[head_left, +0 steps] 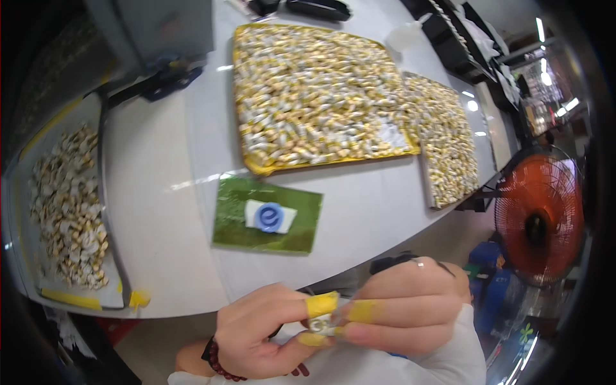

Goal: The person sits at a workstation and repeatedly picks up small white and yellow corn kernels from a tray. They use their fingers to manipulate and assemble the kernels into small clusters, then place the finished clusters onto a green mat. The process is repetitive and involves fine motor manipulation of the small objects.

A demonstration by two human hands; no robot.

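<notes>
And here it is, the small pale piece (319, 324), low in the middle of the frame, out past the near edge of the worktop (154, 212) and above my lap! My left grip (263, 333) has it clamped between thumb and forefinger, yellow tape (321, 304) on the tips. My right grip (410, 308) pinches in at its right end, though the fingers hide the exact contact.

How will it handle? Light, I'd judge, with a smooth, shiny skin that could slide; probably easily dented, so gentle pressure on the sides, and the tape should help. Best hold: opposite flanks, close to the ends.

Now the edges! The worktop's rim curves just above my knuckles, so lifting up-frame means clearing it. The green sheet (231, 224) lies just beyond, a blue disc (269, 218) on it. The yellow-rimmed tray (256, 168) fills upper centre, a second tray (428, 186) crowding its right side. Widest run of pale surface: left of centre, between the green sheet and the left tray (70, 299). Over at the right, the orange fan (539, 221) stands well apart.
</notes>
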